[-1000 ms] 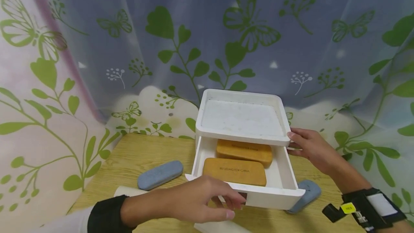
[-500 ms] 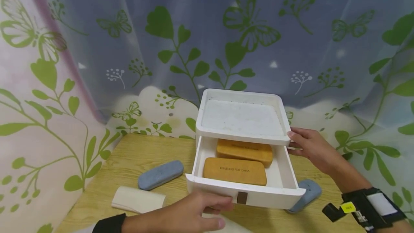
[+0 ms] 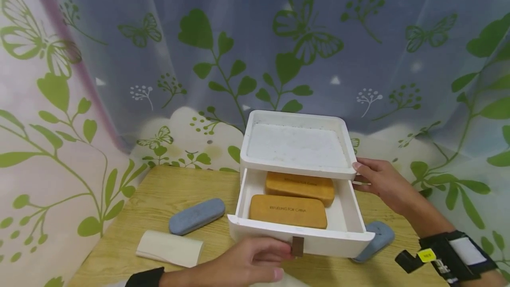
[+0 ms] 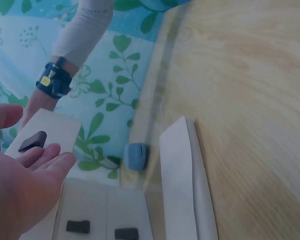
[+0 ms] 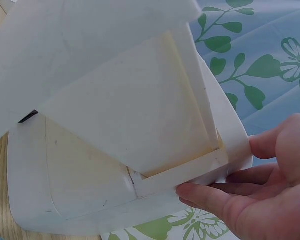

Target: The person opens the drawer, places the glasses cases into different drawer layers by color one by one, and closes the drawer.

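Note:
A small white drawer cabinet (image 3: 295, 145) stands at the back of the table, its top drawer (image 3: 332, 246) pulled out. Two orange-brown glasses cases, a front one (image 3: 287, 218) and a rear one (image 3: 318, 189), lie inside, lettered on top. My left hand (image 3: 243, 262) is at the drawer front with loose fingers, the fingertips right by the brown pull tab (image 3: 297, 246); in the left wrist view, thumb and fingers are apart beside the dark tab (image 4: 34, 142). My right hand (image 5: 275, 185) holds the cabinet's right front corner, thumb at the top rim and fingers against the side.
A blue-grey glasses case (image 3: 197, 216) lies left of the cabinet, and another (image 3: 374, 242) to its right. Nearer me is a cream folding case (image 3: 171, 248); a pale piece (image 3: 284, 281) shows partly beneath my left hand. Lower drawers (image 4: 102, 202) are pushed in. Patterned curtain (image 3: 255, 34) hangs behind.
My left hand first drew back left and down from the pull tab, uncovering it, then came back right to its edge. Drawer and right hand keep their places.

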Tool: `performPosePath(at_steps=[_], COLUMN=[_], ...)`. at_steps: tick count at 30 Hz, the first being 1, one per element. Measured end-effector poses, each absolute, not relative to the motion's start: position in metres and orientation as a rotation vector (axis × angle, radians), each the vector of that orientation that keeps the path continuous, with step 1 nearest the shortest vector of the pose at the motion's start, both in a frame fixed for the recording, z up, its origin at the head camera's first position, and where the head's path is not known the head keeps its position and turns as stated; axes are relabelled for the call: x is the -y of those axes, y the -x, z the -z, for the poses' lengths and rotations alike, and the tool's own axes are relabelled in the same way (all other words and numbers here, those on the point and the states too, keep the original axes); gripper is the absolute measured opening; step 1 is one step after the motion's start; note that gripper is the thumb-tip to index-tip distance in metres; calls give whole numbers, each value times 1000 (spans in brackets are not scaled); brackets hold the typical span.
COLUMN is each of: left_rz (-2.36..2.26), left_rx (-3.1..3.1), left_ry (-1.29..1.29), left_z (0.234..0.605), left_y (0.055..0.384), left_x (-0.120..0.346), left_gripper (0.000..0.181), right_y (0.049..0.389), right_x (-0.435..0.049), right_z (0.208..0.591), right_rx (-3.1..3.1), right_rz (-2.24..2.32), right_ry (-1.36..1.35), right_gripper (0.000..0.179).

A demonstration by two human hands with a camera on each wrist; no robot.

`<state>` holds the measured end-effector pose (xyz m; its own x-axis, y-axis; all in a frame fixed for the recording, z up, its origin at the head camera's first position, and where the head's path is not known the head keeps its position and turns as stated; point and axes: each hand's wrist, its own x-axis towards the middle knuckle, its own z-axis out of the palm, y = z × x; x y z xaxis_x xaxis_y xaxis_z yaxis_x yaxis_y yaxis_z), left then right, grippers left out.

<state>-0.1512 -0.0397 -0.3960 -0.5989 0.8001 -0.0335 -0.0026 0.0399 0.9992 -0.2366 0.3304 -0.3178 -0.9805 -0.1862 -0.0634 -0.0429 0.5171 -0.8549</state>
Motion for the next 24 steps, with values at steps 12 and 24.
performPosePath(at_steps=[12, 24], left_rz=[-1756, -1935], left_rx=[-1583, -1669], left_ry=[-731, -552], left_z=[392, 401], left_y=[147, 143], left_x=[16, -11], left_gripper=[42, 46], right_y=[235, 236], right_x=[-330, -330], right_z=[317, 317], right_rx=[-2603, -2601], right_rz=[1465, 1466], right_ry=[216, 212], right_gripper=[66, 67])
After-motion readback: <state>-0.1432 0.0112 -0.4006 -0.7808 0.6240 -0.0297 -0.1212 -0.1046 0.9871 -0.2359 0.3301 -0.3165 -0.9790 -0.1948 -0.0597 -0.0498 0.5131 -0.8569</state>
